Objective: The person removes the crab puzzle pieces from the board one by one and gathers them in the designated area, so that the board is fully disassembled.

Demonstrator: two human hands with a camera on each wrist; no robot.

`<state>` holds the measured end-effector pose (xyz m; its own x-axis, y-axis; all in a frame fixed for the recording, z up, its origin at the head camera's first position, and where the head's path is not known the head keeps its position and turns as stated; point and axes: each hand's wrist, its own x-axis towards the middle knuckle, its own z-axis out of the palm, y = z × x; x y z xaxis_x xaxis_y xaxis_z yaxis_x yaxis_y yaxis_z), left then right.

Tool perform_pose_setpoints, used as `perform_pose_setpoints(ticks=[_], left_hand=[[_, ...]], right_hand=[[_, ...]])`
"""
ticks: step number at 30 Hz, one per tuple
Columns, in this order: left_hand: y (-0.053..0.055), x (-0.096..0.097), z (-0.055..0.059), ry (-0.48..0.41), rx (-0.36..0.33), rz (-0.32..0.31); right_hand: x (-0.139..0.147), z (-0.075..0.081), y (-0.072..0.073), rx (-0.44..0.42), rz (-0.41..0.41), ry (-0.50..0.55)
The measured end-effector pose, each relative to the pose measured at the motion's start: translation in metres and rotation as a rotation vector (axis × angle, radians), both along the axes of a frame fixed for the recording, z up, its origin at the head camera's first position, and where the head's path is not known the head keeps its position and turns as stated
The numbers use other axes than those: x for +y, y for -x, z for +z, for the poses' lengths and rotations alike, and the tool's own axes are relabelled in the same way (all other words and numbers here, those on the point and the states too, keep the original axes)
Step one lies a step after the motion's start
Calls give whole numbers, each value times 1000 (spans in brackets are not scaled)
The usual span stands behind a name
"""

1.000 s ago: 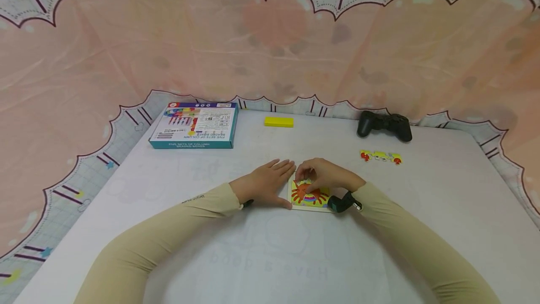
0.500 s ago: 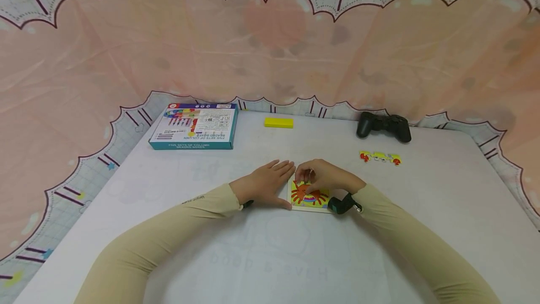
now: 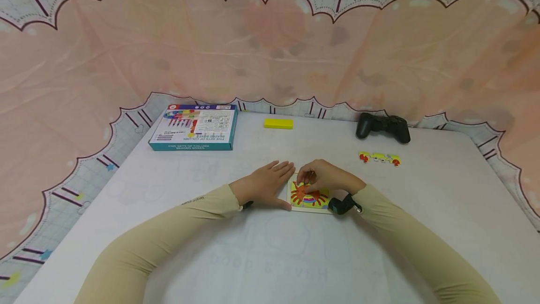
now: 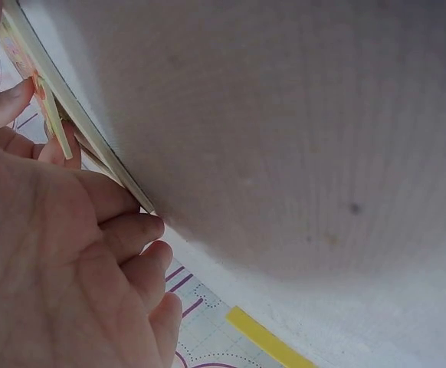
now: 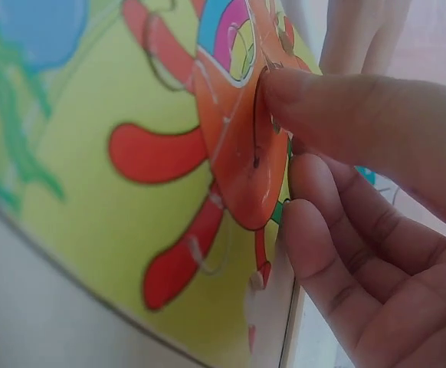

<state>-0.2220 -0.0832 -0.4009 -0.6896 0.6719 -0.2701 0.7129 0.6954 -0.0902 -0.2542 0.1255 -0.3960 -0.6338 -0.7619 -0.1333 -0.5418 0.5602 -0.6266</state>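
A small square puzzle board (image 3: 312, 209) with a pale frame lies on the table, showing an orange crab with a rainbow belly on yellow. Along its left side my left hand (image 3: 266, 184) lies flat, thumb near the lower corner and fingertips at the upper one. My right hand (image 3: 326, 175) is over the board's far side and pinches a puzzle piece (image 5: 242, 180) of the crab's orange body, thumb on the printed face and fingers behind. In the left wrist view this piece (image 4: 58, 126) stands tilted up from the board. The right hand hides the board's upper right.
Farther right lies a joined strip of yellow and red puzzle pieces (image 3: 379, 157), below a black game controller (image 3: 382, 127). A yellow block (image 3: 278, 124) sits at the back. The flat cardboard box (image 3: 192, 128) is at back left. White sheeting covers the table (image 3: 261, 252).
The right fingers have shifted very slightly on the board with the pinched piece. The left hand stays in place. The head view has tipped a little.
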Motion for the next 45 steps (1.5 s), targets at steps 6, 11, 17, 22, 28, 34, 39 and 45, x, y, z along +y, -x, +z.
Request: perform_pose_setpoints(ticks=[6, 11, 17, 22, 28, 34, 39, 45], left_hand=[[0, 0, 1, -6, 3, -6], [-1, 0, 2, -11, -8, -2], [-1, 0, 5, -9, -19, 3], [-1, 0, 5, -7, -20, 3], [0, 0, 4, -7, -14, 0], [0, 0, 4, 3, -4, -5], [-1, 0, 4, 1, -2, -8], [-1, 0, 2, 3, 3, -8]], right_hand=[[0, 1, 0, -5, 10, -2], [1, 0, 1, 4, 30, 12], [2, 2, 2, -3, 32, 17], [0, 4, -1, -6, 36, 7], [-2, 5, -3, -7, 17, -10], [-7, 7, -6, -16, -17, -10], [-7, 5, -7, -5, -14, -1], [-6, 3, -6, 0, -18, -5]])
